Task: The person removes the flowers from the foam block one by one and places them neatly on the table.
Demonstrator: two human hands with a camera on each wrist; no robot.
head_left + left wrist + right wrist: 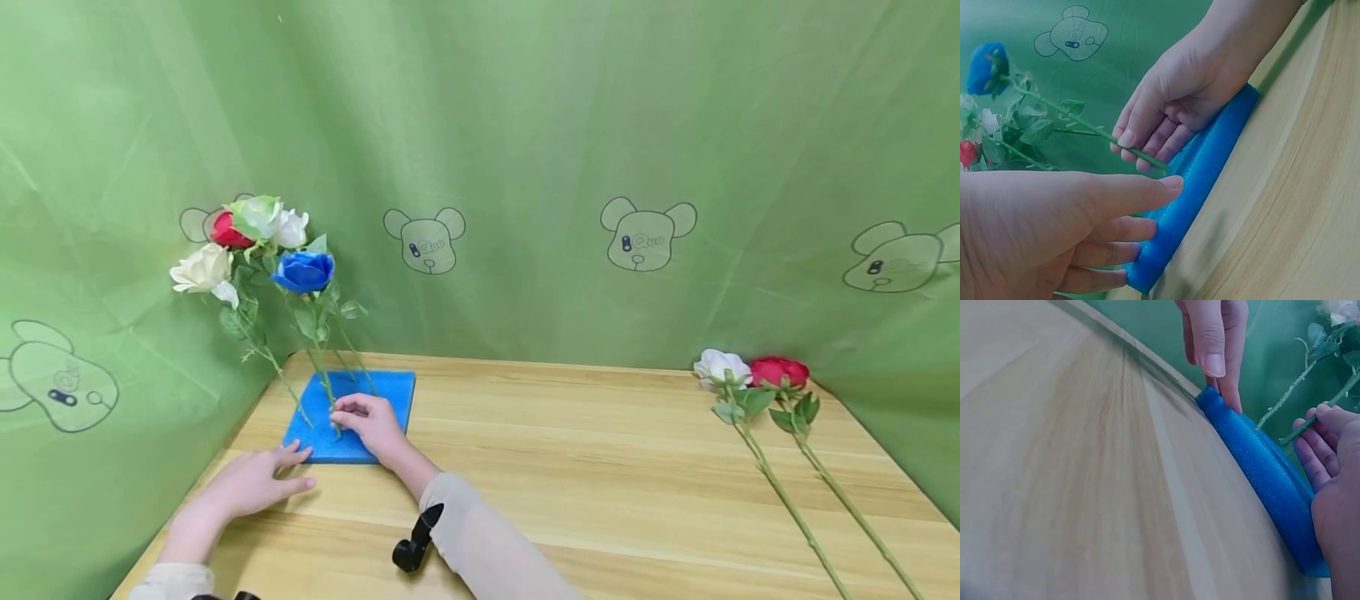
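Observation:
A blue artificial rose [303, 272] stands nearly upright, its green stem pinched low down between the thumb and fingers of my right hand [372, 427]. In the left wrist view, the bottom tip of that stem [1147, 160] shows close over the blue foam board [1194, 187]. My left hand [251, 482] lies at the board's front left corner, fingertips right at the edge, thumb stretched out. Behind the blue rose, a cream rose [204, 268], a red rose [231, 231] and whitish roses [291, 228] rise from the board on their stems.
On the right side of the wooden table [570, 467] lie a white rose [722, 367] and a red rose [780, 372], their long stems pointing toward me. A green curtain [517, 125] with bear-face outlines encloses the table's back and sides.

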